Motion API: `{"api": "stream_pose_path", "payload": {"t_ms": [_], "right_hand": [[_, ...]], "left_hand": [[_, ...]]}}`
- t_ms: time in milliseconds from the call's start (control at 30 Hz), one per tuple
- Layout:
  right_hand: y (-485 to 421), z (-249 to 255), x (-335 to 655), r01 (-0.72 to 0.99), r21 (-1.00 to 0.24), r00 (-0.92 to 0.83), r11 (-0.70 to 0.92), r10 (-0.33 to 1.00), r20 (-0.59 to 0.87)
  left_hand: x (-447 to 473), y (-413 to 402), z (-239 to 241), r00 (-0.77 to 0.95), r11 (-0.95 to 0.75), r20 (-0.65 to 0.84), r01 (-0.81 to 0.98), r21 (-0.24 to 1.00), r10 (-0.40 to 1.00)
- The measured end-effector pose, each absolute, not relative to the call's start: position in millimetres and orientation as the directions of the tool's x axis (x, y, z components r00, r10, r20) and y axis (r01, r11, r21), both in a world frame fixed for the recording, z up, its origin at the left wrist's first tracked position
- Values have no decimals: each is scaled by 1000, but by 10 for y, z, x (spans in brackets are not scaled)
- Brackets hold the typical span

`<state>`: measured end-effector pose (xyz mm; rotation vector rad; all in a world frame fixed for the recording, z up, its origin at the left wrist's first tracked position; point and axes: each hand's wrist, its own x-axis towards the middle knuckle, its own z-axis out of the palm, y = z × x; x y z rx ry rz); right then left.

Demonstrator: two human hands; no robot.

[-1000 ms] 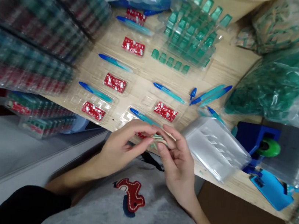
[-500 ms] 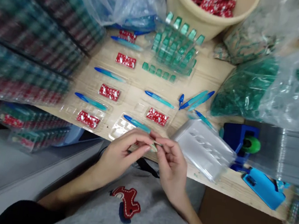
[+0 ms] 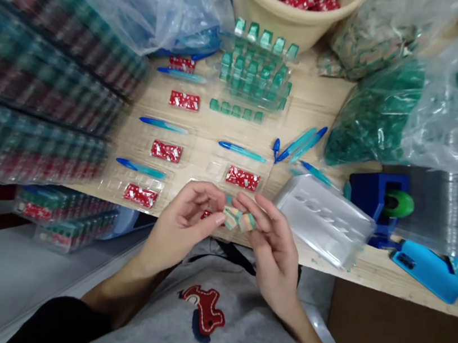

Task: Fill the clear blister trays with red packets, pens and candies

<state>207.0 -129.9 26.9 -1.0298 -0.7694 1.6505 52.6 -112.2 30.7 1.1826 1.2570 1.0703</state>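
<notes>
My left hand (image 3: 187, 225) pinches a small pastel-striped piece (image 3: 230, 218) between thumb and fingers. Another striped piece (image 3: 247, 222) sits at the fingertips of my right hand (image 3: 272, 245), close beside the first. Both hands are over the front edge of the wooden table. Under them lies a clear tray, mostly hidden, with a bit of red packet (image 3: 206, 214) showing. Beyond my fingers is a clear blister tray with a red patterned packet (image 3: 243, 178) and a blue pen (image 3: 242, 151).
More trays with red packets (image 3: 140, 195) and pens (image 3: 139, 168) stand to the left, beside tall stacks of filled packs (image 3: 32, 146). Stacked empty trays (image 3: 324, 219), a blue tape dispenser (image 3: 374, 200) and a blue phone (image 3: 430, 271) are at right. Behind are green pieces (image 3: 251, 75) and a tub (image 3: 293, 18).
The striped pieces, seen edge-on between my fingertips before, now show their striped faces, and my hands have parted slightly. The view has shifted a little.
</notes>
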Motion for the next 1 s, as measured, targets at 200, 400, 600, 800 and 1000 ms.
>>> {"api": "stream_pose_path", "payload": {"t_ms": [200, 400, 600, 800, 1000], "right_hand": [[-1355, 294, 2121, -237, -933, -210, -270, 952, -222], [-1386, 256, 2202, -14, -999, -299, -33, 954, -28], [-1374, 203, 2221, 52, -993, -335, 103, 939, 80], [-1374, 235, 2221, -77, -994, -216, 81, 972, 96], [-1355, 187, 2242, 29, -964, -315, 265, 918, 243]], "left_hand": [[503, -1215, 375, 141, 45, -82, 252, 967, 987], [578, -1300, 359, 302, -283, 132, 535, 796, 944], [585, -1297, 355, 380, -378, 179, 553, 742, 908], [583, -1305, 353, 286, -276, 174, 367, 889, 942], [627, -1324, 382, 178, -50, 11, 219, 974, 984]]}}
